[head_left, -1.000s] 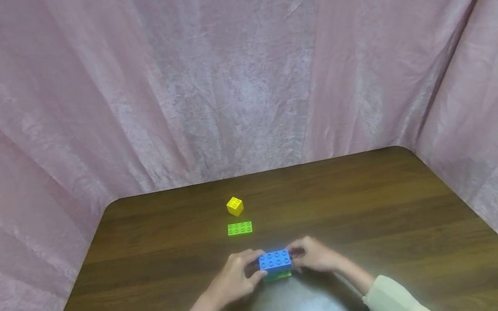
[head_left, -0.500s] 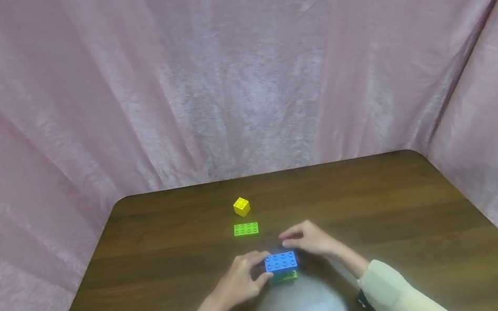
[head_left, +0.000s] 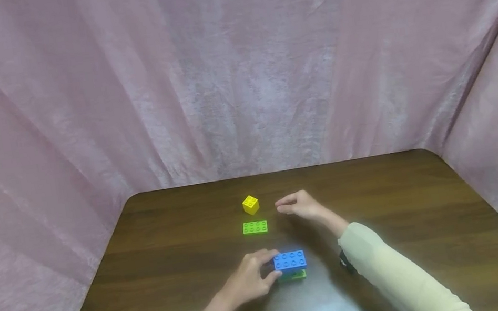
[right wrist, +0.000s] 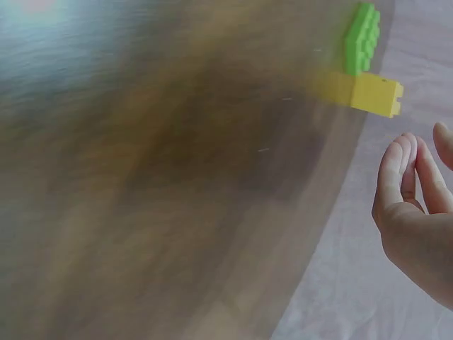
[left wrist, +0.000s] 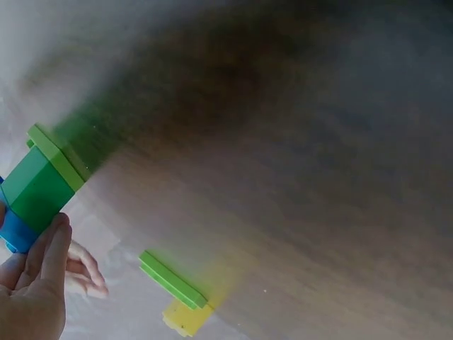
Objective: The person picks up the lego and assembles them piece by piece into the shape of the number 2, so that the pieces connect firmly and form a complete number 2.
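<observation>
My left hand (head_left: 248, 276) grips a small stack of toy building bricks from its left side, thumb in front and fingers behind. On top is a blue brick (head_left: 290, 261) with two rows of studs. The left wrist view shows a dark green brick (left wrist: 37, 185) under the blue one and a thin lime plate (left wrist: 55, 157) at the bottom. Holding nothing, my right hand (head_left: 302, 205) reaches over the table just right of a yellow brick (head_left: 250, 205), its fingers loosely bent and thumb apart from them. A loose lime plate (head_left: 255, 227) lies in front of the yellow brick.
The brown wooden table (head_left: 182, 223) has rounded far corners. Pink velvet curtains (head_left: 237, 72) hang behind it and along both sides. Light glares off the tabletop at its near middle.
My right hand has let go of the stack and moved away toward the far side, near the yellow brick. The left hand keeps its grip on the stack. The view has shifted slightly.
</observation>
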The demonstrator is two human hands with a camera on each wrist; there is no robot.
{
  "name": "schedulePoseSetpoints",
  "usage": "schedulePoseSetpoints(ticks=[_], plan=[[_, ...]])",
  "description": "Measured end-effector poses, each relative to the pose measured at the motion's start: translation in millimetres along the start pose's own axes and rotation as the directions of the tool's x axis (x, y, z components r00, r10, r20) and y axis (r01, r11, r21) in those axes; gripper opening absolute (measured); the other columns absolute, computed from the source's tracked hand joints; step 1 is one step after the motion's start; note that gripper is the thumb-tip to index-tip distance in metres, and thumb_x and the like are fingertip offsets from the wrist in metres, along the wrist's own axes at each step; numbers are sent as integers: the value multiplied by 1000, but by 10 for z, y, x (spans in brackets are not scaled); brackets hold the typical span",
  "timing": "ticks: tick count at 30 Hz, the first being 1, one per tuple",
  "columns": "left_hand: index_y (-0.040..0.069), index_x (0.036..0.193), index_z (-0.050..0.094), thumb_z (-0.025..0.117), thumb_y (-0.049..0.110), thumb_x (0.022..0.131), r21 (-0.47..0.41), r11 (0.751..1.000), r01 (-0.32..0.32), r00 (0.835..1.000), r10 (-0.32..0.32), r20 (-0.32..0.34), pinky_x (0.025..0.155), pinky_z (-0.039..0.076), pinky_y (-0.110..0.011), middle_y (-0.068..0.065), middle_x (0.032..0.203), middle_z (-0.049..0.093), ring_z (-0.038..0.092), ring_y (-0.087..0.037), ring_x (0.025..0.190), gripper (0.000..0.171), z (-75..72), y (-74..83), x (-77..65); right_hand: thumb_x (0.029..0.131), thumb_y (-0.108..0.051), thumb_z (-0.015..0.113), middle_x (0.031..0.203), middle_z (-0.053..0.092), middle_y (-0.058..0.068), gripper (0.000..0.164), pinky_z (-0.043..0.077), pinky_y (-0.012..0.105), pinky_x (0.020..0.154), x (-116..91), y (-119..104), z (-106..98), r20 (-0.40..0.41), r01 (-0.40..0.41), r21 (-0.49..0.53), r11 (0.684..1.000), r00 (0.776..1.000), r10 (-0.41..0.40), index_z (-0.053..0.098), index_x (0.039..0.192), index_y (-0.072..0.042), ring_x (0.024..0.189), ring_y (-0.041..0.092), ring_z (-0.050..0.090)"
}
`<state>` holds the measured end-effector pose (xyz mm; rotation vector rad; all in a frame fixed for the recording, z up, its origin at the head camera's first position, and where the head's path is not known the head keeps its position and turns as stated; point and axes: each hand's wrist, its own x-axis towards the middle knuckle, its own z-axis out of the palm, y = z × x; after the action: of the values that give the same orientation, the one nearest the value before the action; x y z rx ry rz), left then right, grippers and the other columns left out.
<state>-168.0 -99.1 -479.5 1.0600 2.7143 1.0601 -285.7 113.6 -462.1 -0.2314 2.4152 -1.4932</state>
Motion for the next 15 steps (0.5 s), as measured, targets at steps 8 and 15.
schedulePoseSetpoints(ticks=[8,15], plan=[[2,126,62,69,15,90,9,1000,15,1000,-15,8,98,55,-34,-11,118,70,67,-22,110,39,-16,12,4,93,-19,65,130,63,19,36,41,51,113,142,-175,108,16,34,3,999,999,-34,64,124,-1,128,36,54],[3,127,62,68,15,90,-8,1000,17,1000,-17,26,97,55,-30,-9,116,70,67,-19,108,39,-22,-8,-4,91,-17,67,129,64,19,42,43,48,112,270,-197,197,14,27,-10,1000,1000,-27,60,128,0,125,35,56]])
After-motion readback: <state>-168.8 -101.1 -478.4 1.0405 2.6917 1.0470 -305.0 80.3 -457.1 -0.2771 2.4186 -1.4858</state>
